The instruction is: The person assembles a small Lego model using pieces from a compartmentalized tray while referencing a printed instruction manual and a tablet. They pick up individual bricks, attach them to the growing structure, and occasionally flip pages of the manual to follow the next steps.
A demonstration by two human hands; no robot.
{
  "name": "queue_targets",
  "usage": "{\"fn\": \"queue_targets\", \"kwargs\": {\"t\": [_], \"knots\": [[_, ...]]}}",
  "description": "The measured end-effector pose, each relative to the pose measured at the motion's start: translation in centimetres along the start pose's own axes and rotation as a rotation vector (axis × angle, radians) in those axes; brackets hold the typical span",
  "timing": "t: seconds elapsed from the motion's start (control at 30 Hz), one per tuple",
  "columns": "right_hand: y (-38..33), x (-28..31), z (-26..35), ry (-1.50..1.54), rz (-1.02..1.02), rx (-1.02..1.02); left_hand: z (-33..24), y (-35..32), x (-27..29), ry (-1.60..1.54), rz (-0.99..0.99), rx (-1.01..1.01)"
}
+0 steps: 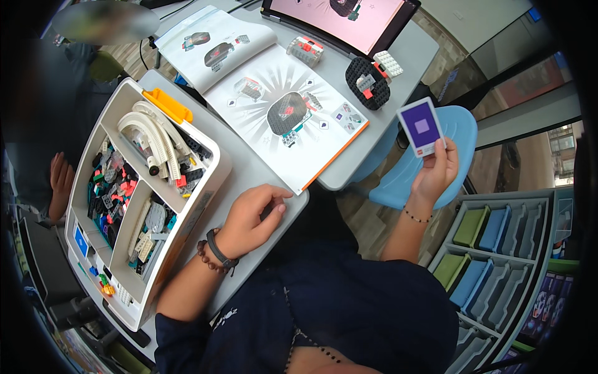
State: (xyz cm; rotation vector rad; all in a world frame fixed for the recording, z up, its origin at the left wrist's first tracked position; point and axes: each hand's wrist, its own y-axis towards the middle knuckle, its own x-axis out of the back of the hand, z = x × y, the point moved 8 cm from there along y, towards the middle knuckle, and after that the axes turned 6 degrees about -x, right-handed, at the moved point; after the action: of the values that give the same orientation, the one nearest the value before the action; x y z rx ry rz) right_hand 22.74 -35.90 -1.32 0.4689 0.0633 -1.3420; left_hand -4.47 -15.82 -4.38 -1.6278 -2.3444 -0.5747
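centre: left hand (254, 218) loosely curled, holding nothing, near the open booklet (274, 118) | right of centre: right hand (434, 169) – well apart from the left – pinching a purple-and-white card (422, 128) | left: tray (219, 163) of loose bricks | upper middle: booklet; black brick model (364, 85) beyond | top: screen (349, 22)

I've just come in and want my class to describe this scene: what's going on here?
A person's right hand holds up a purple-and-white card, with a light-blue chair behind it in view. The left hand holds nothing, its fingers by the near corner of an open picture booklet. A dark brick model sits past the booklet's right edge; a white bin of loose bricks is at left.
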Motion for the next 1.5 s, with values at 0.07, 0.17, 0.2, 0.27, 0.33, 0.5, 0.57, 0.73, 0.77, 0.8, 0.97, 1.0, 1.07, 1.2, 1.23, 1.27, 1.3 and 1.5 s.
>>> {"fn": "queue_targets", "kwargs": {"t": [0.07, 0.17, 0.2, 0.27, 0.33, 0.5, 0.57, 0.73, 0.77, 0.8, 0.97, 1.0, 1.07, 1.2, 1.23, 1.27, 1.3, 1.5], "knots": [[-1.0, -0.5, -1.0, 0.050, 0.059, -0.087, 0.0, -0.2, 0.2, -0.007, -0.006, 0.006], [-2.9, -1.5, -1.8, 0.043, 0.175, -0.151, -0.2, -0.4, 0.3, 0.041, -0.026, -0.042], [-3.3, -2.0, -2.1, 0.042, 0.222, -0.157, -0.6, -0.4, 0.4, 0.015, -0.029, -0.039], [-4.3, -2.6, -2.5, 0.025, 0.253, -0.175, -1.1, -0.8, 0.6, -0.009, 0.005, -0.051], [-4.9, -3.4, -2.9, -0.007, 0.311, -0.185, -1.4, -1.6, 0.8, 0.010, 0.003, -0.081], [-5.4, -5.4, -3.5, -0.037, 0.412, -0.189, -1.7, -5.6, 1.9, 0.065, -0.009, -0.041], [-5.7, -6.3, -3.2, -0.028, 0.427, -0.192, -1.9, -7.3, 2.6, 0.065, -0.013, -0.007], [-6.1, -7.8, -3.1, -0.010, 0.493, -0.202, -2.2, -11.8, 4.1, 0.095, -0.014, 0.088], [-6.4, -8.2, -3.1, 0.001, 0.508, -0.208, -2.4, -12.5, 4.4, 0.103, -0.029, 0.083], [-6.6, -8.7, -3.2, 0.012, 0.522, -0.213, -2.5, -13.1, 4.7, 0.111, -0.043, 0.077], [-8.0, -10.5, -3.3, 0.045, 0.575, -0.231, -1.8, -15.3, 5.7, 0.053, -0.068, 0.157], [-8.4, -10.9, -3.3, 0.051, 0.582, -0.237, -1.3, -15.5, 5.7, 0.036, -0.078, 0.152], [-9.4, -11.8, -3.2, 0.057, 0.613, -0.252, -0.8, -15.8, 5.6, 0.009, -0.094, 0.135], [-11.5, -12.9, -3.0, 0.066, 0.703, -0.293, -0.5, -15.4, 5.6, -0.009, -0.106, 0.093], [-12.0, -13.2, -3.0, 0.070, 0.720, -0.301, -0.5, -15.5, 5.6, -0.011, -0.121, 0.066], [-12.3, -13.6, -2.8, 0.060, 0.726, -0.295, -0.6, -15.3, 5.7, -0.013, -0.128, 0.031], [-12.7, -14.0, -2.5, 0.050, 0.731, -0.288, -1.0, -15.3, 5.8, -0.011, -0.140, 0.006], [-10.8, -15.7, -0.4, 0.001, 0.746, -0.158, -2.2, -15.9, 6.1, 0.004, -0.091, -0.004]]}}
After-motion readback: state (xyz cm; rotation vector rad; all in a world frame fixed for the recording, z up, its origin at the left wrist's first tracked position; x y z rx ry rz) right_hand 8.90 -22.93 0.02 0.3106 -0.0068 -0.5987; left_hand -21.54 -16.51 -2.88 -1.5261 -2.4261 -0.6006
